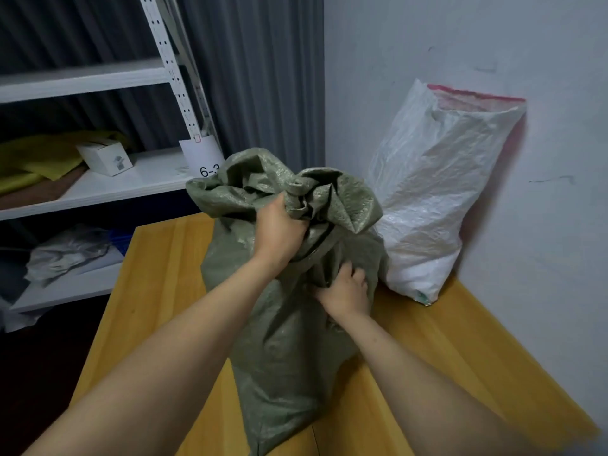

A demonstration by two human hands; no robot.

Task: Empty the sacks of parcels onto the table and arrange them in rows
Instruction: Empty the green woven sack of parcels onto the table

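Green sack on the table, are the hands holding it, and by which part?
Both hold the green sack: the left hand grips its bunched top, and the right hand clutches the fabric on its side, just below.

reaching forward, both hands clenched

stretching two bare forearms up from the lower corners of the view, converging toward the middle. clutching the bunched neck of the green sack with the left hand, back of the hand up, fingers curled over the fabric. digging into a fold lower down with the right hand, fingers bent inward. holding the left higher and farther out than the right.
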